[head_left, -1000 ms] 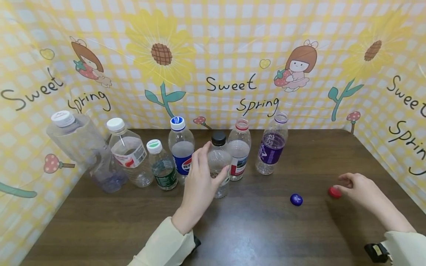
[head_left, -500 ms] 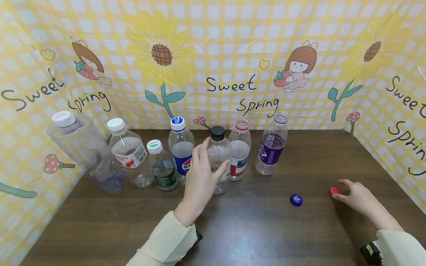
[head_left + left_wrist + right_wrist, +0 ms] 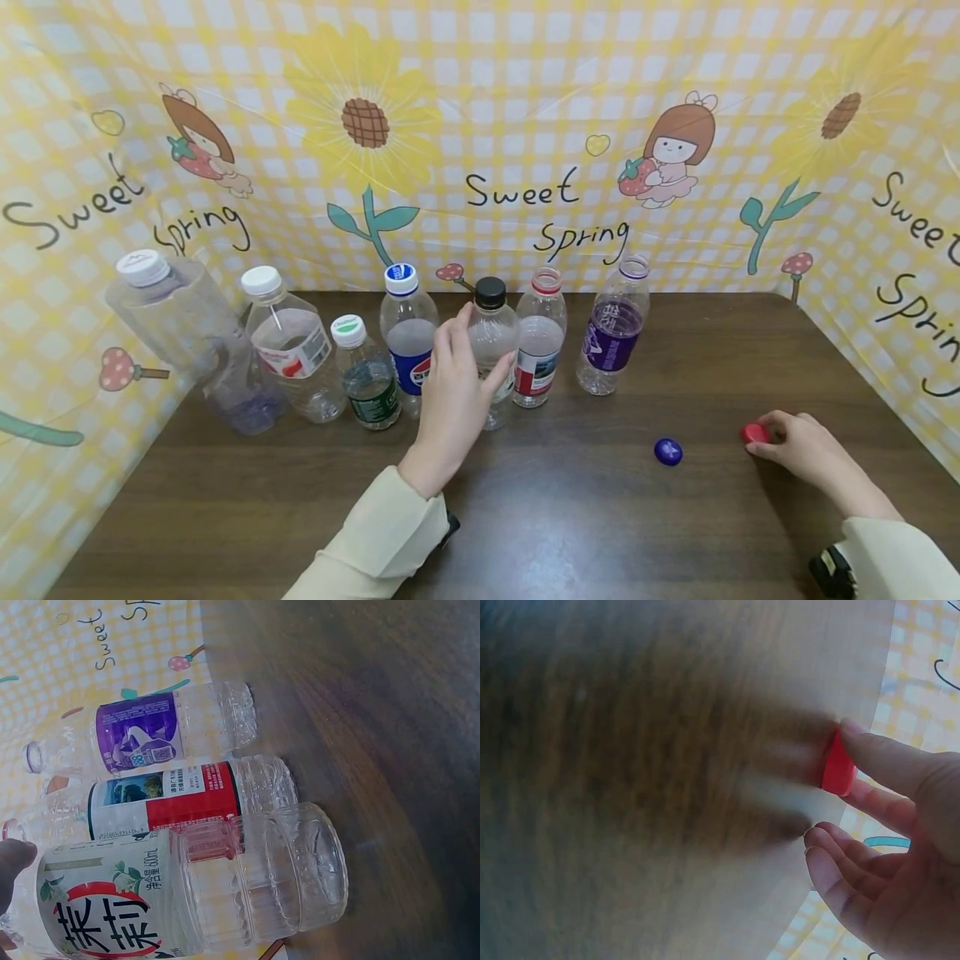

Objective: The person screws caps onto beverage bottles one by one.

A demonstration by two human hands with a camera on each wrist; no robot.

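Observation:
My left hand holds a clear bottle with a black cap by its upper body, thumb on the near side. In the left wrist view, this bottle's pale label has dark characters, and only bits of the fingers show. Close behind it stands an uncapped bottle with a red-rimmed neck and red label. At the right of the table, my right hand pinches a red bottle cap between thumb and index finger. The other fingers curve loosely below. A dark blue cap lies left of it.
An uncapped bottle with a purple label stands farther right. Leftward are the Pepsi bottle, a small green-label bottle, a white-capped bottle and a large bottle. Checked cloth hangs behind the brown table.
My left hand has moved the black-capped bottle back, level with its neighbours. The fingers of my right hand have settled around the red cap, which has barely moved.

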